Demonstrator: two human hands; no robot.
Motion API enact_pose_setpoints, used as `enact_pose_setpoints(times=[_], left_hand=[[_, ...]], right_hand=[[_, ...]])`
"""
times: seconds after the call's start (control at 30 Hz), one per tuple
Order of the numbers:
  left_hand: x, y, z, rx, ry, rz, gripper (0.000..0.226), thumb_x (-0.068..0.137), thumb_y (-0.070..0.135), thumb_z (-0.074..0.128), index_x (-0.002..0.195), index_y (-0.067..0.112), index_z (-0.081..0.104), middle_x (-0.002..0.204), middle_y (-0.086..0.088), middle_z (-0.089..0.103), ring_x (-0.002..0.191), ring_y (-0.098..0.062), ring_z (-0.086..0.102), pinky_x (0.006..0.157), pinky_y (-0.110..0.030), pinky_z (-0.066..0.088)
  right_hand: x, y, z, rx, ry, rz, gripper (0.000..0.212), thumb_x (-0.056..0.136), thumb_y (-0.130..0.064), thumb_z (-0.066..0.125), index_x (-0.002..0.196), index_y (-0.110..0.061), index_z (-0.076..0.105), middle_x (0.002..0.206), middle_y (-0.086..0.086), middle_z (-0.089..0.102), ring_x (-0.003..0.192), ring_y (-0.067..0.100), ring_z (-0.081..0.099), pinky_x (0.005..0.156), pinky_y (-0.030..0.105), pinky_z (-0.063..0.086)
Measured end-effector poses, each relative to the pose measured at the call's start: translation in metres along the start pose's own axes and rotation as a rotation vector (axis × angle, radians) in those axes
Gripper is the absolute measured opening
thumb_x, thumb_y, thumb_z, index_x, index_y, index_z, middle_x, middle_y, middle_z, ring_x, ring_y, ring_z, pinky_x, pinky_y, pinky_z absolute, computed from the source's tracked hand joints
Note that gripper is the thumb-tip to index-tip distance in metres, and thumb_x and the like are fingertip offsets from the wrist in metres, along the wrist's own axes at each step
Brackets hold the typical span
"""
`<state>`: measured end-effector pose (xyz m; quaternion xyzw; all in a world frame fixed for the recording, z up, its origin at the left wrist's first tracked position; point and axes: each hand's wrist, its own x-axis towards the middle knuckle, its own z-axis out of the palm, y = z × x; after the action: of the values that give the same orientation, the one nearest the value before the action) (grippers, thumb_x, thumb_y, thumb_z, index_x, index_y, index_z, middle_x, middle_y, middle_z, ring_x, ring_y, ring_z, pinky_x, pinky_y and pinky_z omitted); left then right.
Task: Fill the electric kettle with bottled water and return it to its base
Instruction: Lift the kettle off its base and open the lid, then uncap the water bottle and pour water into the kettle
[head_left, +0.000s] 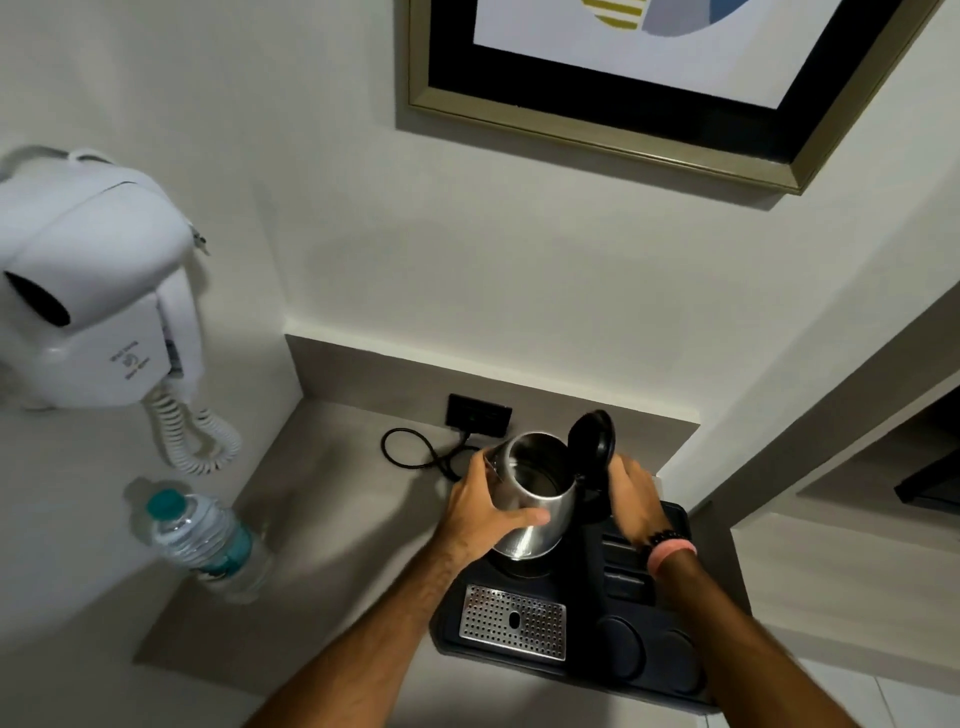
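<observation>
Both bare forearms reach forward and slightly inward from below. The left hand (485, 506) is spread wide, palm turned inward, thumb stretched out to the right and fingers curled round the far side of the kettle (535, 493), gripping its body. The right hand (636, 501) is bent down at the wrist, fingers folded over and closed on the handle (595, 501) behind the kettle. The right wrist carries a pink band (671, 552) with a dark beaded one just above it.
</observation>
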<state>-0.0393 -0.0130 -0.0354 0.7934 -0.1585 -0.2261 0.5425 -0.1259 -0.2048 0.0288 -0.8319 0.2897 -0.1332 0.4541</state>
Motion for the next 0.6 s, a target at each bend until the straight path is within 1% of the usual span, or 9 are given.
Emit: enact_pose_setpoints(times=[0.07, 0.13, 0.2, 0.27, 0.33, 0.4, 0.47, 0.57, 0.6], left_hand=[[-0.002, -0.003, -0.017, -0.021, 0.034, 0.003, 0.116, 0.032, 0.075, 0.088, 0.131, 0.047, 0.035, 0.126, 0.015, 0.059, 0.112, -0.007, 0.059, 0.086, -0.029, 0.049], [-0.005, -0.01, -0.041, -0.029, 0.085, -0.005, 0.113, 0.032, 0.074, 0.089, 0.128, 0.05, 0.035, 0.123, 0.017, 0.06, 0.11, -0.007, 0.06, 0.084, -0.027, 0.048], [-0.008, -0.018, -0.065, -0.033, 0.139, -0.013, 0.111, 0.032, 0.072, 0.09, 0.126, 0.052, 0.036, 0.121, 0.018, 0.059, 0.109, -0.006, 0.059, 0.086, -0.029, 0.049], [-0.01, -0.029, -0.088, -0.048, 0.179, -0.015, 0.114, 0.032, 0.068, 0.092, 0.13, 0.046, 0.038, 0.124, 0.016, 0.06, 0.112, -0.007, 0.059, 0.091, -0.032, 0.05], [-0.013, -0.042, -0.107, -0.081, 0.21, -0.024, 0.117, 0.034, 0.057, 0.096, 0.135, 0.035, 0.041, 0.129, 0.014, 0.06, 0.117, -0.007, 0.057, 0.097, -0.032, 0.049], [-0.015, -0.056, -0.122, -0.099, 0.227, -0.055, 0.115, 0.036, 0.05, 0.097, 0.134, 0.03, 0.043, 0.127, 0.012, 0.06, 0.116, -0.007, 0.058, 0.095, -0.027, 0.049], [-0.017, -0.068, -0.134, -0.108, 0.241, -0.081, 0.112, 0.034, 0.049, 0.096, 0.131, 0.031, 0.042, 0.122, 0.015, 0.06, 0.112, -0.003, 0.058, 0.087, -0.018, 0.048], [-0.016, -0.087, -0.141, -0.131, 0.238, -0.111, 0.111, 0.036, 0.04, 0.098, 0.131, 0.028, 0.042, 0.12, 0.015, 0.06, 0.11, 0.0, 0.058, 0.09, -0.022, 0.047], [-0.015, -0.093, -0.142, -0.133, 0.229, -0.121, 0.107, 0.04, 0.034, 0.1, 0.13, 0.028, 0.043, 0.119, 0.016, 0.06, 0.108, 0.003, 0.058, 0.088, -0.02, 0.048]], right_hand=[[0.004, -0.013, 0.013, -0.007, -0.051, -0.046, 0.039, 0.09, -0.046, 0.031, 0.07, -0.019, 0.052, 0.078, 0.004, 0.061, 0.074, 0.024, 0.051, 0.071, 0.04, 0.042], [0.008, -0.024, 0.033, -0.018, -0.11, -0.083, 0.04, 0.099, -0.038, 0.033, 0.083, -0.011, 0.059, 0.092, 0.012, 0.063, 0.086, 0.029, 0.056, 0.081, 0.043, 0.044], [0.011, -0.037, 0.056, -0.014, -0.169, -0.088, 0.038, 0.103, -0.032, 0.035, 0.091, -0.008, 0.06, 0.099, 0.015, 0.063, 0.093, 0.031, 0.056, 0.086, 0.044, 0.044], [0.009, -0.051, 0.08, -0.007, -0.222, -0.102, 0.036, 0.102, -0.036, 0.033, 0.085, -0.017, 0.058, 0.095, 0.01, 0.061, 0.09, 0.027, 0.055, 0.083, 0.042, 0.042], [0.006, -0.063, 0.104, -0.005, -0.268, -0.115, 0.037, 0.1, -0.04, 0.031, 0.077, -0.02, 0.052, 0.089, 0.008, 0.057, 0.082, 0.025, 0.052, 0.076, 0.039, 0.039], [0.003, -0.069, 0.126, 0.002, -0.293, -0.117, 0.037, 0.097, -0.043, 0.031, 0.071, -0.022, 0.047, 0.084, 0.005, 0.053, 0.076, 0.022, 0.049, 0.072, 0.037, 0.035], [0.003, -0.069, 0.147, 0.002, -0.302, -0.13, 0.034, 0.092, -0.046, 0.029, 0.069, -0.027, 0.044, 0.083, 0.003, 0.051, 0.078, 0.022, 0.048, 0.073, 0.036, 0.035], [0.004, -0.059, 0.17, 0.009, -0.313, -0.138, 0.032, 0.093, -0.047, 0.029, 0.071, -0.035, 0.049, 0.088, -0.001, 0.054, 0.087, 0.021, 0.052, 0.081, 0.037, 0.04], [0.005, -0.056, 0.175, 0.003, -0.318, -0.137, 0.033, 0.092, -0.049, 0.029, 0.071, -0.035, 0.051, 0.088, -0.003, 0.055, 0.088, 0.022, 0.053, 0.081, 0.036, 0.04]])
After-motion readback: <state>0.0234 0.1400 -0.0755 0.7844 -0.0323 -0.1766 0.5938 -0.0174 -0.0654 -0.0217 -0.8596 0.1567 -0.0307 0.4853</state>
